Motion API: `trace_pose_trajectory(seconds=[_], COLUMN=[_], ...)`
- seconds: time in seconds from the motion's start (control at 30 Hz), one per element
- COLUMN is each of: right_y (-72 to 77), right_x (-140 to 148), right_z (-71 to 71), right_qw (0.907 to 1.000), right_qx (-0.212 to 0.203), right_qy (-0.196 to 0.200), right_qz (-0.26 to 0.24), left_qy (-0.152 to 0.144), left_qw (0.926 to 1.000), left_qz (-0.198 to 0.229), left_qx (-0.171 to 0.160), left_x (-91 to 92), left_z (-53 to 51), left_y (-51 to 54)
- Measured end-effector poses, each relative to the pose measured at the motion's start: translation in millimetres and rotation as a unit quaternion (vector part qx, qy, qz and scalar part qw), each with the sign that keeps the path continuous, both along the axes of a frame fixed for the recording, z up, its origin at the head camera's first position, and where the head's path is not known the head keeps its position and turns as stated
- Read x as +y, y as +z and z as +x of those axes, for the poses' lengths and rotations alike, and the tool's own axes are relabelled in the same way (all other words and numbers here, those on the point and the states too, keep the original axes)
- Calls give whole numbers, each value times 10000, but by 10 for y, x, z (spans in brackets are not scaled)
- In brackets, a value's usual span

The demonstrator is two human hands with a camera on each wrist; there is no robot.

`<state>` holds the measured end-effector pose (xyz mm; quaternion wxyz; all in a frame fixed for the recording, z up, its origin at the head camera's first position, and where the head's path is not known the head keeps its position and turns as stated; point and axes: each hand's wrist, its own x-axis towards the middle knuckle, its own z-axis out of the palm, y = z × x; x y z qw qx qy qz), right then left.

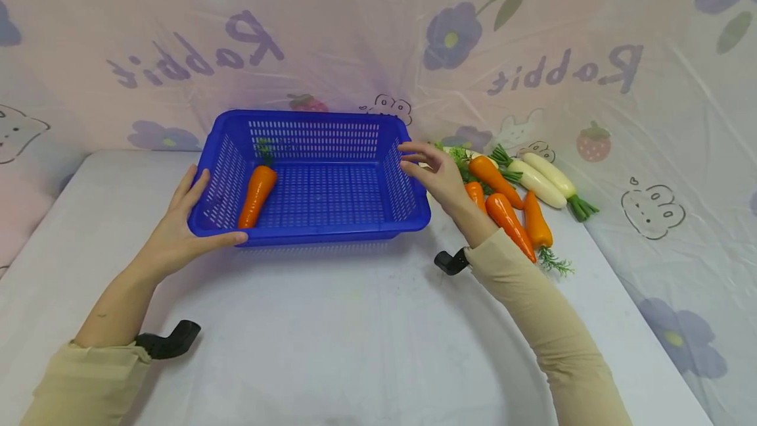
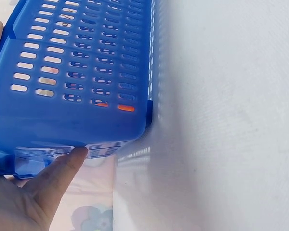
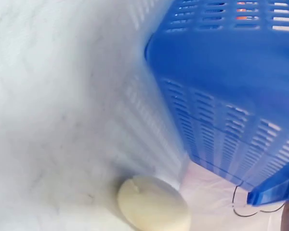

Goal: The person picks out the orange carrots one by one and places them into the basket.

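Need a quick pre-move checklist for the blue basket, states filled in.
1. Left hand on blue basket: ok, thumb at the near rim, fingers at the left end.
2. Right hand grip: cannot tell; fingertips are at the right rim, firmness unclear.
3. Basket base flat on table: cannot tell.
4. Carrot inside lying within the walls: ok, near the left end.
5. Area right of basket free: not ok; loose carrots and white radishes lie there.
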<state>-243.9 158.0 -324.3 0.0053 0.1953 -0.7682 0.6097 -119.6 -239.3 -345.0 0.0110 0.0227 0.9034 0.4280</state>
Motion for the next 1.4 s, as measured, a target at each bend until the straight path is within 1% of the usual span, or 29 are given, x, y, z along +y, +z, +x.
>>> trace_pose_trajectory(seconds=[0.1, 0.3, 0.4, 0.53, 0.63, 0.73, 1.03, 1.13, 1.23, 1.4], right_y=[-37, -105, -149, -211, -252, -290, -397, -435, -466, -494], right_x=[29, 88, 118, 161, 208, 264, 362, 387, 404, 425], right_z=[-1, -14, -32, -66, -81, -89, -119, -132, -141, -145], right_qw=[9997, 9989, 9973, 9924, 9876, 9839, 9768, 9714, 9664, 9605], right_qx=[49, 62, 18, -167, -257, -287, -575, -588, -549, -558], right_qy=[-90, -314, -592, -1136, -1536, -1760, -1933, -2020, -2098, -2176], right_qz=[-228, -341, -425, -439, -213, 144, 719, 1104, 1384, 1645], left_qy=[3, 21, 12, 1, 8, 11, 37, 38, 29, 37], left_qw=[10000, 10000, 10000, 10000, 10000, 10000, 10000, 10000, 10000, 10000], left_qz=[4, -19, -22, -3, 20, 11, -15, -4, 8, 4], left_qx=[12, 30, 52, 45, 12, 7, -15, -11, -14, -39], left_x=[-2, -6, -9, -10, -9, -9, -14, -11, -7, -5], left_z=[0, -3, -5, -3, 4, 9, 8, 7, 6, 5], left_y=[1, 1, 0, -5, -6, -6, -11, -9, -7, -16])
